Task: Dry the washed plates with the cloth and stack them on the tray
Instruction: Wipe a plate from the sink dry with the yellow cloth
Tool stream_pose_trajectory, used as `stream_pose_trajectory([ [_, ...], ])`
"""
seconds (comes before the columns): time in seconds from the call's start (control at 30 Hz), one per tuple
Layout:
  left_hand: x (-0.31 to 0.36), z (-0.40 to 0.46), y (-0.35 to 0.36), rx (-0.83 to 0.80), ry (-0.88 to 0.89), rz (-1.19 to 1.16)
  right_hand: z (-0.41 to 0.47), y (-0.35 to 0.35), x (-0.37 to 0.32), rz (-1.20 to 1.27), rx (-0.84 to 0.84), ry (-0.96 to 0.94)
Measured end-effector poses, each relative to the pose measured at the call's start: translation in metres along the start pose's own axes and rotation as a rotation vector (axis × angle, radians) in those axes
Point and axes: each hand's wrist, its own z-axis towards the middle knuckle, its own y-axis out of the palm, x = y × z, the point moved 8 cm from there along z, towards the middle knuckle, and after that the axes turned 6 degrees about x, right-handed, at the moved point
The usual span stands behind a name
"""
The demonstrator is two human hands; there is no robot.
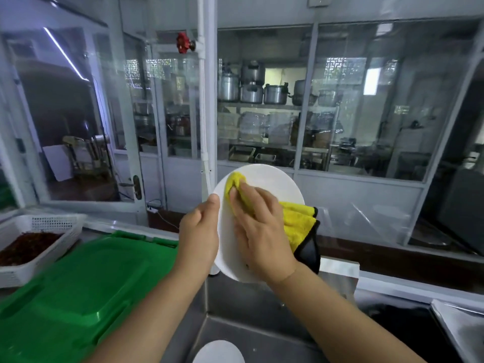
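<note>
I hold a round white plate (pixel 275 184) upright over the steel sink (pixel 262 310). My left hand (pixel 200 231) grips its left rim, thumb up along the edge. My right hand (pixel 258 229) presses a yellow cloth (pixel 298 221) with a black edge against the plate's face, fingers curled round the cloth's bunched top. The rest of the cloth hangs off the plate's right side. Another white plate (pixel 218 352) lies low in the sink at the bottom edge of the view. No tray for stacking shows clearly.
A green plastic bin lid (pixel 78 292) fills the left foreground. A white perforated basket (pixel 39 239) with dark red dried food stands at far left. Glass partitions (pixel 366 100) and a white pipe (pixel 207 100) rise behind the sink. A steel surface (pixel 461 328) lies at the right.
</note>
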Motion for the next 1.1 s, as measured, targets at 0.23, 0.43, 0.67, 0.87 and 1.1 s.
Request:
stream_pose_trajectory([
  [0.23,-0.008,0.022,-0.013,-0.01,-0.058,-0.036,-0.055,0.012,-0.009,-0.011,-0.22,-0.199],
  [0.43,-0.015,0.021,-0.013,-0.09,-0.065,0.016,-0.044,-0.008,0.048,-0.304,-0.174,-0.024],
  [0.67,-0.003,0.009,0.006,-0.186,0.022,0.107,0.008,0.012,0.023,-0.195,-0.086,0.051],
  [0.87,0.008,-0.001,0.012,-0.225,0.128,0.162,0.034,0.017,0.007,-0.193,-0.095,-0.034],
  [1.1,0.016,-0.002,-0.008,-0.139,0.168,0.044,0.003,-0.013,0.084,-0.077,0.073,0.612],
])
